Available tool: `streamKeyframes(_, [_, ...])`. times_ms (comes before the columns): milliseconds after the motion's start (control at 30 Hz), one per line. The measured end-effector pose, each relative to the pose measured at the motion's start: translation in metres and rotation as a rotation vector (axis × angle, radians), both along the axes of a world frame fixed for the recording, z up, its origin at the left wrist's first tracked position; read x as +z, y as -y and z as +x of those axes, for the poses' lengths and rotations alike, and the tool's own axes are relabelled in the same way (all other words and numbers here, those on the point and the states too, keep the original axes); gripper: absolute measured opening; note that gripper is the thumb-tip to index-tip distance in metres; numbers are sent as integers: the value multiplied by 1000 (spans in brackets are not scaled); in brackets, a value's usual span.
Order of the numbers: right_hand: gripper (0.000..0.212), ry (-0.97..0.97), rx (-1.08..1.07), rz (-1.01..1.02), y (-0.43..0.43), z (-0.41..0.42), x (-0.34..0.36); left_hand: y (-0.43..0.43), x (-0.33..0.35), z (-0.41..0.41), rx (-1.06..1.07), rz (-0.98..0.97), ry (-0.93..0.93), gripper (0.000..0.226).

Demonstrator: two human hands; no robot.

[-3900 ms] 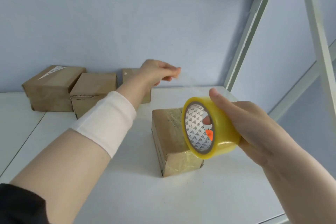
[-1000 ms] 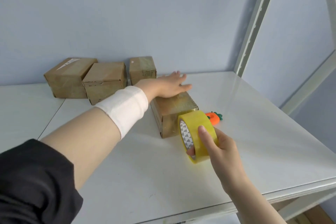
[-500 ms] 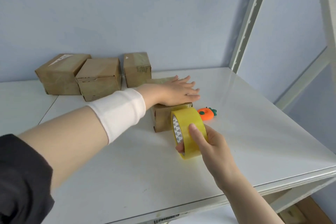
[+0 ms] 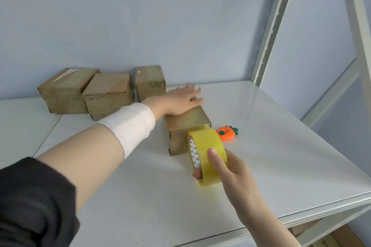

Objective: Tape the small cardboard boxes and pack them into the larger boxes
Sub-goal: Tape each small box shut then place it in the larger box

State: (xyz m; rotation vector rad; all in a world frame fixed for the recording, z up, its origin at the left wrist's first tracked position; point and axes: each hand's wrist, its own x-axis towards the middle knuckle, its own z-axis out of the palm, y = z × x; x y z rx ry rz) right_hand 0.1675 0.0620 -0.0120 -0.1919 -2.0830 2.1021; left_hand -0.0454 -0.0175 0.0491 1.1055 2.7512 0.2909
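closed brown box point(image 4: 186, 126), tape-glossed, mid-surface point(image 4: 281, 146); yellow tape roll point(image 4: 206, 154) on edge at its near face; three closed boxes point(image 4: 108, 94) along back edge.

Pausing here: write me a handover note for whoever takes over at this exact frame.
Left hand lies flat on top of the front box, steadying it.
Right hand grips the yellow tape roll against that box's near face.
Glossy tape already covers the box top.
Three more small boxes stand by the wall; an orange carrot-shaped item lies right of the front box.
Left to do: finish and cut this strip, then pack; no larger box is in view.
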Motion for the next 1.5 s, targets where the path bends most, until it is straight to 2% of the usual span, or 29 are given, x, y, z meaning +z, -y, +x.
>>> streamKeyframes(100, [53, 1, 6, -8, 0, 0, 1, -4, -1, -6, 7, -135, 63, 60])
streamKeyframes(233, [52, 6, 19, -6, -2, -1, -1, -7, 15, -14, 38, 1, 58, 65])
streamKeyframes(300, [53, 8, 16, -11, -1, -1, -3, -9, 2, -6, 1, -49, -2, 60])
streamKeyframes(400, [55, 11, 23, -25, -1, -1, -3, -9, -3, -6, -9, -128, 34, 58])
streamKeyframes(533, [53, 12, 36, -38, -3, -1, -3, -8, 6, -3, -20, 78, -9, 58])
streamKeyframes(567, [53, 9, 36, -37, -3, 0, -3, -10, 0, 2, -65, 68, -29, 57])
streamKeyframes(633, [54, 8, 35, -41, -2, 0, -3, -12, -12, 10, -167, -77, -35, 53])
streamKeyframes(700, [54, 10, 32, -47, -2, -1, -4, -11, -7, 7, -184, -133, 7, 56])
streamKeyframes(800, [54, 11, 37, -45, -2, 0, -2, -10, 6, 6, -166, 50, 78, 59])
streamKeyframes(833, [53, 12, 33, -44, -2, 0, -2, -11, 3, 10, -183, 67, 56, 58])
streamKeyframes(933, [51, 17, 28, -48, -1, 0, -2, -13, -11, 23, -258, -101, -36, 50])
streamKeyframes(1033, [51, 20, 31, -47, 0, 0, -2, -9, -3, 23, -224, -16, 11, 54])
streamKeyframes(1100, [49, 23, 28, -44, -1, -1, -2, -9, -6, 26, -233, 22, -33, 54])
streamKeyframes(1233, [52, 27, 19, -41, 0, -1, -3, -9, -19, 36, -307, -99, -77, 51])
streamKeyframes(1300, [52, 26, 18, -40, 0, -1, -3, -5, -13, 37, -311, 21, -16, 52])
streamKeyframes(1400, [49, 6, 9, -57, -1, 1, -1, 13, -10, 46, -221, 431, 112, 47])
streamKeyframes(1500, [47, -23, -19, -99, -7, 1, 8, 43, -19, 64, -140, 660, 50, 44])
